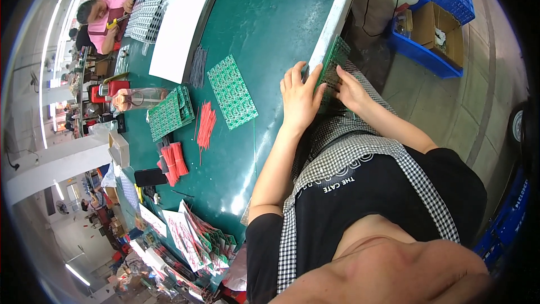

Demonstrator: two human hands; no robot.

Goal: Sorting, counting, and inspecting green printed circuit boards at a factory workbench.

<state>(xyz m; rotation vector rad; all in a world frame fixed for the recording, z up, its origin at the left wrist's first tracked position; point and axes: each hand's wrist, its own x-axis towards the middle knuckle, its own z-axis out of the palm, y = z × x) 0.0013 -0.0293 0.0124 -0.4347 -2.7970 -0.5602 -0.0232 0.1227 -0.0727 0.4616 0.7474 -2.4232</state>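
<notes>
A green circuit board panel [339, 50] stands tilted along the table's right edge, against a long pale metal bar [332, 19]. My right hand [353, 91] grips its outer face, fingertips on the board and some of them hidden by it. My left hand [299, 97] lies over the near end of the bar with fingers stretched and apart, its thumb beside the panel. Left of that hand, another green circuit board panel [232, 91] lies flat on the table. Red wires [206, 126] are bunched close to it, and dark wires [198, 67] lie above them.
On the green table [264, 28] are a white stack of sheets [179, 36], stacked circuit boards [169, 114], a phone [151, 177] and wired boards [205, 236]. A co-worker in pink [115, 0] sits across. Blue crates [427, 50] with a cardboard box stand on the floor at right.
</notes>
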